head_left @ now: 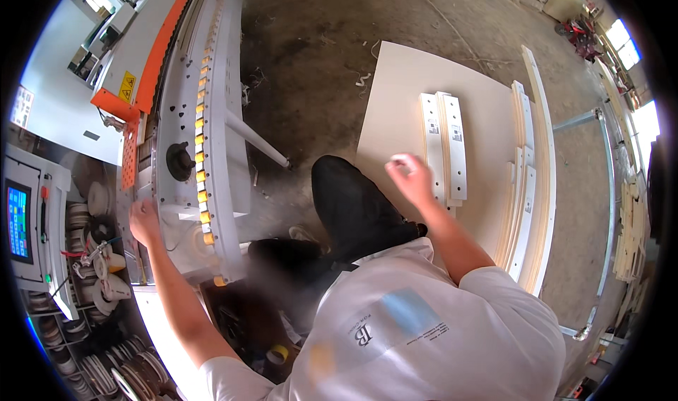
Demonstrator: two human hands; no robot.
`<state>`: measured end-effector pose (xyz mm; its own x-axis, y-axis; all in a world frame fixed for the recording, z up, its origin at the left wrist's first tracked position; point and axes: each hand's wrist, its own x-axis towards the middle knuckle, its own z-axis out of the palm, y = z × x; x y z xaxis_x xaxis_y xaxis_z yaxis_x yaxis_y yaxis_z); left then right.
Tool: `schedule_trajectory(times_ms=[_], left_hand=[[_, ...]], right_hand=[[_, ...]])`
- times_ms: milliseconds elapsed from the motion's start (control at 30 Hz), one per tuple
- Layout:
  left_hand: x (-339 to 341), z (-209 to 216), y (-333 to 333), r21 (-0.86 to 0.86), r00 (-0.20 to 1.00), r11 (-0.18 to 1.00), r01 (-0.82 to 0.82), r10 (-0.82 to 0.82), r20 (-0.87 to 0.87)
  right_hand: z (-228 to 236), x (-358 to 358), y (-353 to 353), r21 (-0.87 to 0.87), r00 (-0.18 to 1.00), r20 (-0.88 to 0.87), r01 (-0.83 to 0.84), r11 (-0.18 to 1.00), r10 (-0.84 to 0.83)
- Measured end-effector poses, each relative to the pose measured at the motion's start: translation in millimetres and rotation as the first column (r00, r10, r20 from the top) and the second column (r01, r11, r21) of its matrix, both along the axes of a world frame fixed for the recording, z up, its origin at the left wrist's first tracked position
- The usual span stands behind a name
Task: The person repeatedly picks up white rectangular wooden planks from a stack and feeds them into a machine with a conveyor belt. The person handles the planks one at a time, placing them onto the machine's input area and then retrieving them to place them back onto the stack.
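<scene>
My left hand (pixel 145 221) is at the near end of a long machine (pixel 165 221), by its metal guide edge. Its fingers are curled together, and whatever they may hold is hidden. Over the big pale board on my right, my right hand (pixel 412 180) is raised with bent, closed fingers. Something whitish shows at its fingertips, too small to name. Just beyond that hand lie narrow white panel strips (pixel 452 146) with drilled holes and labels, side by side on the pale board (pixel 395 83).
Yellow and white rollers (pixel 200 157) line the machine's side, and a support bar (pixel 258 141) juts from it. More strips (pixel 524 189) are stacked farther right, beside a metal frame (pixel 606 182). A control panel (pixel 20 221) and edging rolls (pixel 99 366) are at left.
</scene>
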<state>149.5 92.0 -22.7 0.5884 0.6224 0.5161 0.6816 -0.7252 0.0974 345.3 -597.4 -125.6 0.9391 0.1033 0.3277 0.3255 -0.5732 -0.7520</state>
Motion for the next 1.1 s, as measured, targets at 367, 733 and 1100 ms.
schedule_trajectory(times_ms=[367, 733, 1100], left_hand=[[0.7, 1.7, -4.5, -0.012, 1.000, 1.000, 0.016, -0.016, 0.000], [-10.0, -0.4, -7.5, -0.003, 0.999, 0.999, 0.038, -0.038, 0.007], [-20.8, -12.3, -3.3, -0.005, 0.998, 0.999, 0.053, -0.053, 0.025]], right_hand=[[-55.8, 59.2, -196.3, -0.308, 0.727, -0.391, 0.474, 0.825, -0.564], [-22.8, 67.9, -189.7, -0.422, 0.752, -0.359, 0.398, 0.815, -0.553], [-24.1, 77.0, -217.9, -0.217, 0.745, -0.543, 0.321, 0.922, -0.387]])
